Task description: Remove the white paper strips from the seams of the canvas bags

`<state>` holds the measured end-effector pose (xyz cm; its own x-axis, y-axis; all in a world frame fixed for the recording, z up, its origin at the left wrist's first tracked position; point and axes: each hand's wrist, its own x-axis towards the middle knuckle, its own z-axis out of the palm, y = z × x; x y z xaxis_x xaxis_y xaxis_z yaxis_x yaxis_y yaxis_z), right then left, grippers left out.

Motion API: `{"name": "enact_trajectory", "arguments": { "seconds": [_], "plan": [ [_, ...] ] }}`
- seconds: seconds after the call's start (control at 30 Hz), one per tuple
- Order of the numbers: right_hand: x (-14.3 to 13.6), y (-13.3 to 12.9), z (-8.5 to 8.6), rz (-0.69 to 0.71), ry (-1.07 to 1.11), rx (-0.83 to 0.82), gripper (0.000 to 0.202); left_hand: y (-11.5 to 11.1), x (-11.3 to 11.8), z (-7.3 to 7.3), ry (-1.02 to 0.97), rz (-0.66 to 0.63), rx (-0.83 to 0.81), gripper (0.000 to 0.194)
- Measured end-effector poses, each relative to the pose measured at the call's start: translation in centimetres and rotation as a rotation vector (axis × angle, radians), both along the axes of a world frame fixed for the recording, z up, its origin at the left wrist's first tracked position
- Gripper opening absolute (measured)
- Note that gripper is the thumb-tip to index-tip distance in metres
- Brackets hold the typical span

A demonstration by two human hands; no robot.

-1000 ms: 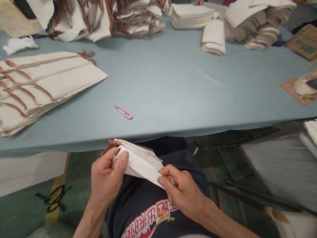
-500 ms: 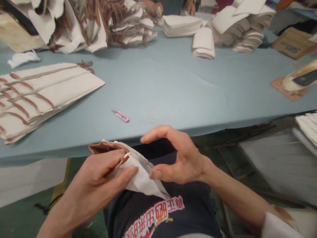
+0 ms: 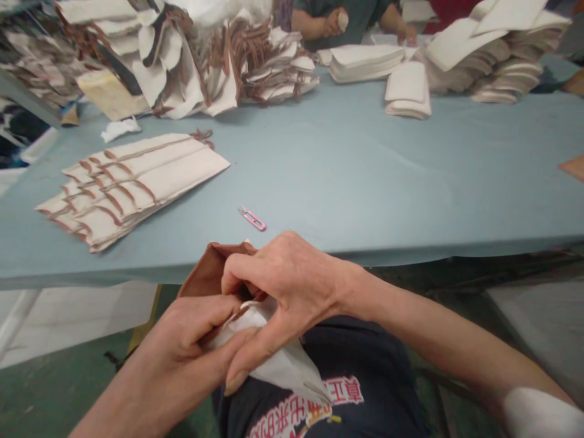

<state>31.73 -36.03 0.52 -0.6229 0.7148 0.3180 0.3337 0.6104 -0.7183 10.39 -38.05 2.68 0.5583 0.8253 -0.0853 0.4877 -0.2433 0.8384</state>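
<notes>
A white cloth piece (image 3: pixel 292 365) with a brown lining (image 3: pixel 203 274) is held over my lap, just below the table's front edge. My left hand (image 3: pixel 196 340) pinches its edge from the left. Over the same edge bends my right hand (image 3: pixel 283 286), thumb on the white side and curled fingers at the brown opening, touching my left hand. Pink thread snips (image 3: pixel 253 219) lie on the table beyond my hands. To their left is a fanned stack of white pieces with brown trim (image 3: pixel 150 182).
The blue-covered table (image 3: pixel 347 176) spans the view. Heaped white and brown pieces (image 3: pixel 219 67) stand at the back left, folded white stacks (image 3: pixel 365 64) at the back right. Across the table are a person's hands (image 3: pixel 335 23). A crumpled white scrap (image 3: pixel 119 129) lies at the left.
My right hand has moved left from open beside the cloth and closed on its edge. More brown lining shows. The view has shifted left, showing more of the table's left side.
</notes>
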Motion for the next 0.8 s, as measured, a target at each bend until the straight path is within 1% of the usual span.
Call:
{"name": "enact_trajectory", "arguments": {
  "seconds": [0.07,0.1,0.17,0.33,0.57,0.67,0.8],
  "plan": [
    [0.1,0.0,0.7,-0.043,-0.124,-0.057,0.056,0.7,0.0,-0.2,-0.003,-0.076,-0.070,0.047],
    [0.3,0.1,1.0,-0.037,-0.184,-0.096,0.059,1.0,0.0,-0.3,-0.002,-0.096,-0.089,0.044],
    [0.6,0.2,1.6,0.001,-0.258,-0.175,0.066,1.7,0.0,-0.6,-0.002,-0.096,-0.088,0.038],
    [1.5,0.3,2.2,0.052,-0.269,-0.276,0.056,2.8,-0.2,-1.1,-0.047,-0.085,-0.048,0.026],
    [1.4,0.8,2.9,0.118,-0.288,-0.377,0.050,2.9,-0.7,-0.2,-0.015,-0.117,-0.035,0.030],
    [1.2,0.9,3.3,0.115,-0.320,-0.382,0.052,3.0,-0.7,0.0,-0.002,-0.126,0.040,0.028],
    [1.4,0.9,3.4,0.091,-0.347,-0.387,0.053,2.9,-0.6,-0.2,-0.009,-0.150,0.222,0.022]
  ]
}}
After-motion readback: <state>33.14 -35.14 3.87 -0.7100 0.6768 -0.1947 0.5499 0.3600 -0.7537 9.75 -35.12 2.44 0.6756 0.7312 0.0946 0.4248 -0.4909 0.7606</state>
